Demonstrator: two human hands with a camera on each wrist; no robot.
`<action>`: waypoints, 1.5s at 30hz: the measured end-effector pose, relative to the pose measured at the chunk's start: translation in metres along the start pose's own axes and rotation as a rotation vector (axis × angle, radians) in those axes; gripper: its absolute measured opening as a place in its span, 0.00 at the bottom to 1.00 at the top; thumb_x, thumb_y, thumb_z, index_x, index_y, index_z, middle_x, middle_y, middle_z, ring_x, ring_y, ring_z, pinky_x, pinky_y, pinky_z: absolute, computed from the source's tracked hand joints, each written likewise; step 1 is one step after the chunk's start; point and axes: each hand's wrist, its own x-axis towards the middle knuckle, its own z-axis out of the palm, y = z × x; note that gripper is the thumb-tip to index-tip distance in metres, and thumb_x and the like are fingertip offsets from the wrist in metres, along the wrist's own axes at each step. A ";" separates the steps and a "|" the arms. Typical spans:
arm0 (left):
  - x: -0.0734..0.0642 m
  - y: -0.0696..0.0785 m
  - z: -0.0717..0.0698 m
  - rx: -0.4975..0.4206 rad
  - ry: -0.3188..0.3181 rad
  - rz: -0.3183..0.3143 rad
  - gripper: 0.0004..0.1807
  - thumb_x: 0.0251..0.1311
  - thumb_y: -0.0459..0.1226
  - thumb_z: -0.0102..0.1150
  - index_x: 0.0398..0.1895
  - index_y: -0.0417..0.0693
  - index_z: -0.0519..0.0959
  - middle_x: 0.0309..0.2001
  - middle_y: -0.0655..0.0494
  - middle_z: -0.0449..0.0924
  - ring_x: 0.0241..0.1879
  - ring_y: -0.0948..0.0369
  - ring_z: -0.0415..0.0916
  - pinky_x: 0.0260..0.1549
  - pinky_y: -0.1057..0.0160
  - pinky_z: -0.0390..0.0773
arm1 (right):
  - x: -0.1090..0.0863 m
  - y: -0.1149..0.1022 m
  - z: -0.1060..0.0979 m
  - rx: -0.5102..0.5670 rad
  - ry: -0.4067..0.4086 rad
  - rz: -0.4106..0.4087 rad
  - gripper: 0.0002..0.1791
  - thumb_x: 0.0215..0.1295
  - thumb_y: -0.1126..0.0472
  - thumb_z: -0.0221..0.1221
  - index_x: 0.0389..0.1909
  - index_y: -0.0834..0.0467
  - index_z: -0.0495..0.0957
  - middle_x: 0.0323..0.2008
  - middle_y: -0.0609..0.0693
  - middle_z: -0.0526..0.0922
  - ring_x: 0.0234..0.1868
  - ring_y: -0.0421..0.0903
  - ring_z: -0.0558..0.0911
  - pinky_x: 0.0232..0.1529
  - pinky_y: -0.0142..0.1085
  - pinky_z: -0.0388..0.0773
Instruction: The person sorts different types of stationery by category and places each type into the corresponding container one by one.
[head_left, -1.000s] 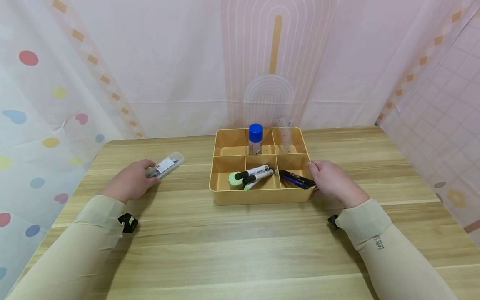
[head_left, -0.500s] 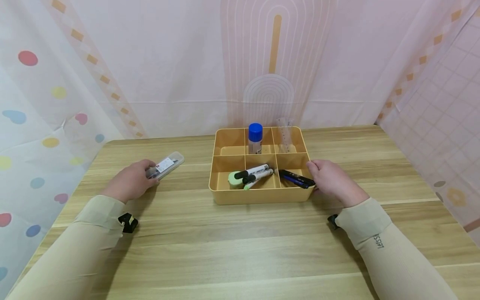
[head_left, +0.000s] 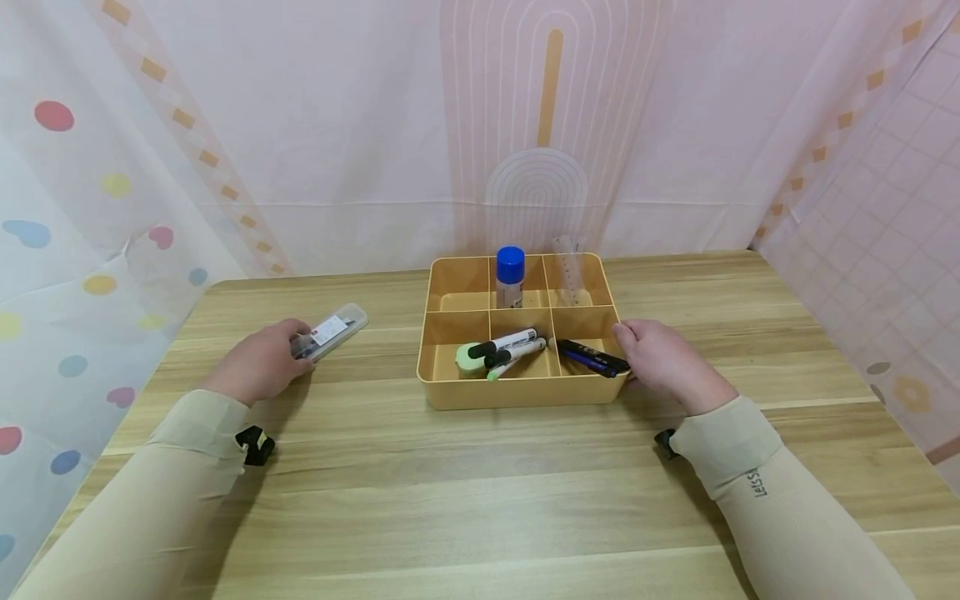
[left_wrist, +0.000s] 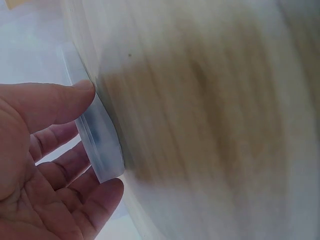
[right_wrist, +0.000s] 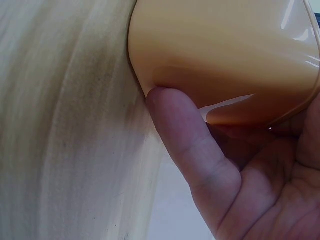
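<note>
On the left of the table, my left hand (head_left: 258,360) holds a clear plastic case (head_left: 330,332) with a white label and dark contents. In the left wrist view the thumb lies on one long side of the case (left_wrist: 102,140) and the fingers on the other. My right hand (head_left: 671,362) grips the right side of a yellow compartment organizer (head_left: 525,395). Its thumb is at the rim and its fingers are against the outer wall, as the right wrist view shows on the organizer (right_wrist: 220,55).
A blue-capped glue stick (head_left: 511,277) and a clear ruler (head_left: 572,271) stand in the back compartments. In front lie a light green round item (head_left: 470,360), several markers (head_left: 504,343) and dark pens (head_left: 592,357). A patterned curtain (head_left: 360,142) hangs behind the wooden table (head_left: 480,500).
</note>
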 end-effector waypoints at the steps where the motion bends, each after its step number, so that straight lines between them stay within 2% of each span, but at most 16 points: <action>1: 0.000 0.000 0.000 0.001 0.001 0.001 0.31 0.71 0.41 0.64 0.70 0.34 0.68 0.57 0.31 0.79 0.45 0.44 0.77 0.46 0.41 0.78 | 0.000 0.000 0.000 0.001 0.001 0.000 0.24 0.88 0.48 0.34 0.32 0.56 0.67 0.23 0.50 0.67 0.24 0.48 0.68 0.31 0.41 0.70; 8: 0.002 -0.002 0.001 0.014 0.012 0.009 0.31 0.71 0.41 0.64 0.70 0.34 0.68 0.57 0.30 0.80 0.44 0.45 0.78 0.46 0.40 0.78 | 0.000 0.000 0.001 0.021 -0.012 0.001 0.24 0.88 0.48 0.34 0.34 0.57 0.69 0.24 0.50 0.68 0.25 0.48 0.72 0.32 0.41 0.72; 13: 0.003 -0.003 0.002 0.021 0.023 0.013 0.30 0.70 0.41 0.64 0.69 0.35 0.69 0.57 0.31 0.81 0.43 0.45 0.78 0.46 0.40 0.79 | 0.000 0.001 0.001 0.010 -0.006 0.001 0.24 0.88 0.49 0.34 0.36 0.57 0.70 0.24 0.50 0.68 0.25 0.48 0.70 0.32 0.41 0.71; 21: 0.001 -0.002 0.002 0.023 0.028 0.007 0.30 0.71 0.41 0.64 0.69 0.35 0.69 0.56 0.32 0.81 0.42 0.46 0.78 0.44 0.41 0.79 | 0.001 0.000 0.001 0.007 0.002 -0.002 0.24 0.88 0.48 0.34 0.33 0.56 0.69 0.23 0.50 0.67 0.24 0.48 0.69 0.31 0.41 0.71; 25: 0.000 -0.001 0.001 0.016 0.031 0.008 0.29 0.71 0.41 0.64 0.69 0.35 0.70 0.55 0.32 0.81 0.42 0.46 0.78 0.44 0.42 0.79 | 0.001 0.000 0.001 0.004 0.000 0.001 0.24 0.88 0.48 0.35 0.38 0.57 0.72 0.24 0.50 0.68 0.25 0.48 0.70 0.32 0.41 0.70; 35: -0.004 0.006 -0.003 0.013 0.050 0.009 0.29 0.70 0.40 0.64 0.68 0.34 0.70 0.55 0.32 0.81 0.42 0.46 0.78 0.44 0.42 0.78 | 0.001 0.000 0.002 -0.002 0.003 -0.004 0.25 0.88 0.47 0.34 0.38 0.57 0.73 0.25 0.50 0.67 0.26 0.49 0.69 0.33 0.41 0.69; 42: -0.006 0.010 -0.005 0.014 0.065 0.010 0.30 0.70 0.40 0.64 0.70 0.34 0.70 0.58 0.31 0.80 0.44 0.45 0.78 0.45 0.41 0.79 | 0.001 0.000 0.001 0.028 -0.003 -0.002 0.25 0.88 0.48 0.35 0.42 0.58 0.75 0.25 0.50 0.70 0.29 0.48 0.76 0.34 0.40 0.72; 45: -0.005 0.012 -0.005 0.012 0.067 0.011 0.31 0.71 0.40 0.64 0.71 0.35 0.68 0.59 0.30 0.80 0.46 0.44 0.79 0.46 0.40 0.79 | 0.001 0.000 0.002 0.022 0.001 -0.007 0.25 0.88 0.48 0.35 0.41 0.58 0.75 0.25 0.50 0.69 0.28 0.49 0.75 0.34 0.40 0.72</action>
